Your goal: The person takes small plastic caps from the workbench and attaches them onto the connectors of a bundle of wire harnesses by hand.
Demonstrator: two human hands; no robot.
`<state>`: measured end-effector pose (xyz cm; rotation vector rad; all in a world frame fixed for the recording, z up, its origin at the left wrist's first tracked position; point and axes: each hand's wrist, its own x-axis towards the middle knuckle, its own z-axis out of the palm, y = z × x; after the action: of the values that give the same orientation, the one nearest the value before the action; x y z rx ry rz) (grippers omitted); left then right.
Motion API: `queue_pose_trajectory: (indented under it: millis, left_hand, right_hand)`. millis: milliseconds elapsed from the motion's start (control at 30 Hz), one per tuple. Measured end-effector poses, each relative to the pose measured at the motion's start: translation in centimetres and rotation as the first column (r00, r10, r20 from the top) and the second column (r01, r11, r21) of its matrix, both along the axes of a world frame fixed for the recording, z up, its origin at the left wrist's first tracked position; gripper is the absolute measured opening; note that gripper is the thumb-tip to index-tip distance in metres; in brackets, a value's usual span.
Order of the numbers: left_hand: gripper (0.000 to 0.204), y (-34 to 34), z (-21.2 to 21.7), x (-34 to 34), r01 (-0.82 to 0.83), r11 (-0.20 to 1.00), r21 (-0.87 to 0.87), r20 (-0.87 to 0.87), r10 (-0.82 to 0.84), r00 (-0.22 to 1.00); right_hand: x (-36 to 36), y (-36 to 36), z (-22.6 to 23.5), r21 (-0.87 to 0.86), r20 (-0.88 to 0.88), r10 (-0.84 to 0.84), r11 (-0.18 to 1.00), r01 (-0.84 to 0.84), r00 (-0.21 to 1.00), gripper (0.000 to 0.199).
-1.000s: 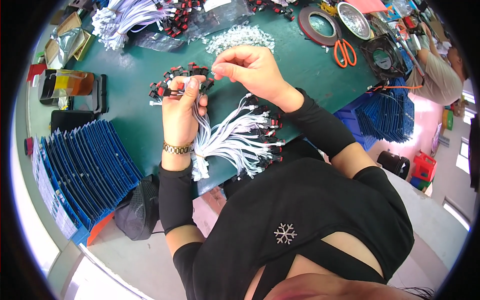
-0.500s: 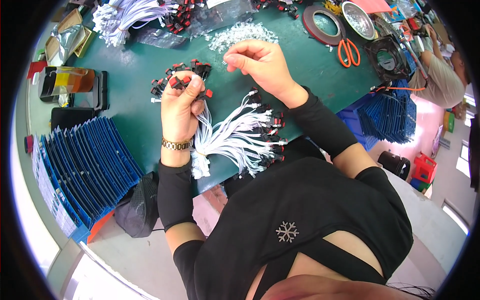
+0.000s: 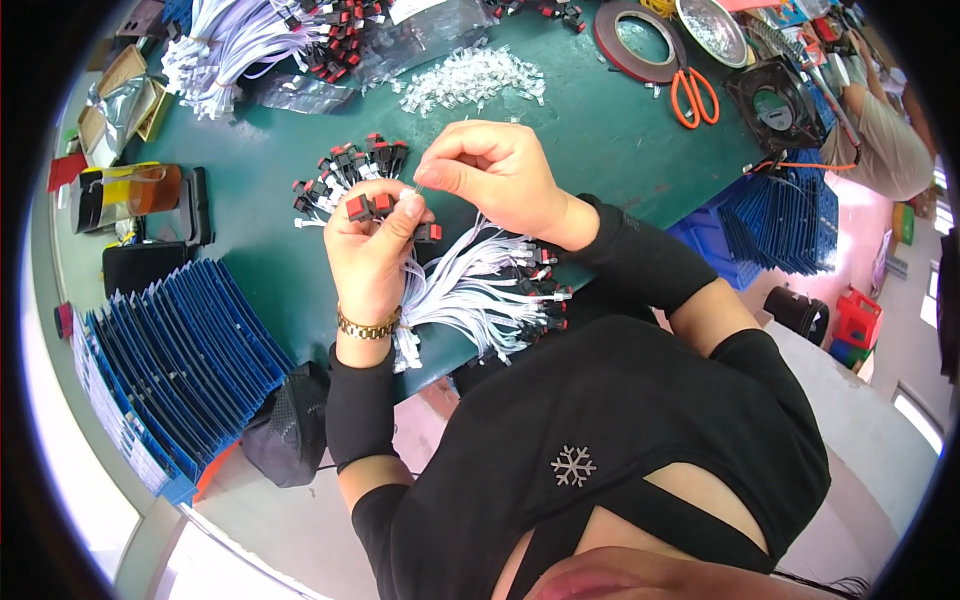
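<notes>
While our left hand (image 3: 370, 245) grips a small white plastic connector (image 3: 407, 194) left of the frame's upper centre, our right hand (image 3: 495, 180) pinches thin silvery leads (image 3: 418, 187) beside it, apparently a joining step needing careful alignment next.

Mostly plastic, some metal and cloth

The green desk (image 3: 640, 150) looks smooth, with a soft sheen. The red-and-black pieces (image 3: 357, 208) look like hard plastic, and the white wires (image 3: 470, 290) have a smooth plastic-looking coating. The heaped clear bits (image 3: 475, 82) are glossy and see-through. A bracelet (image 3: 368, 328) is polished, gold-toned metal; the scissors (image 3: 696, 96) have smooth orange plastic handles. The sleeve (image 3: 640, 260) is matt black cloth, the crinkled bag (image 3: 305, 95) shiny film.
</notes>
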<state>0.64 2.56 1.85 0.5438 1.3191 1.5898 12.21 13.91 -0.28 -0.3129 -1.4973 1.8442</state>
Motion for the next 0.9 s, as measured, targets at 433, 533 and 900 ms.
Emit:
queue_pose_trajectory:
  millis: [433, 533, 900]
  left_hand:
    - [0.015, 0.05, -0.13, 0.08, 0.003, 0.999, -0.049, -0.095, -0.008, 0.995]
    - [0.015, -0.12, -0.17, -0.04, 0.002, 0.998, -0.065, -0.106, -0.009, 0.994]
    - [0.012, -0.19, -0.02, 0.07, 0.052, 0.993, -0.107, -0.053, -0.058, 0.997]
  right_hand:
    - [0.19, 0.26, 0.90, 0.139, 0.119, -0.089, 0.988, 0.072, 0.989, 0.009]
    - [0.12, 0.38, 0.78, 0.210, 0.115, -0.103, 0.975, 0.077, 0.988, 0.008]
    - [0.25, 0.89, 0.70, 0.326, 0.143, -0.051, 0.945, 0.002, 0.988, 0.006]
